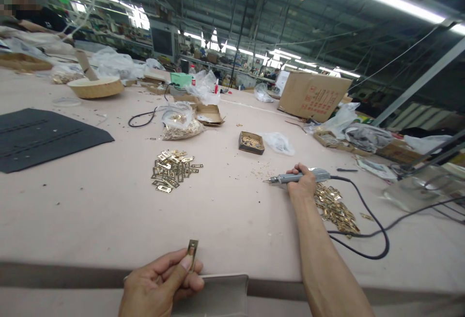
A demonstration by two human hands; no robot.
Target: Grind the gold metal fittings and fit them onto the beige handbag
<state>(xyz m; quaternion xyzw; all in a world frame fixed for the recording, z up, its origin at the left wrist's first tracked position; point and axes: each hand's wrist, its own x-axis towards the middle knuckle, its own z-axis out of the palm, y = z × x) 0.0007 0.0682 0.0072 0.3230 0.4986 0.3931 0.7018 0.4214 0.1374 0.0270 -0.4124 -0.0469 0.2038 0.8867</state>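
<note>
Near the front edge of the table, my left hand (pixel 163 278) pinches a small gold metal plate (pixel 193 248) between thumb and fingers. A grey flat piece (pixel 225 295) lies just below that hand at the table edge. Further right, my right hand (pixel 302 180) is wrapped round a grey electric screwdriver (pixel 320 175), its bit pointing left just above tiny screws (pixel 263 171) scattered on the table. One pile of gold plates (pixel 174 169) lies left of centre. Beside my right wrist spreads another heap of gold metal pieces (pixel 336 210).
A small box of screws (pixel 251 143) sits mid-table, near a bag of parts (pixel 183 128). The screwdriver's black cable (pixel 385 239) loops to the right. A black sheet (pixel 47 138) lies left, a large carton (pixel 314 95) stands behind. Another person (pixel 34 14) is at the far left.
</note>
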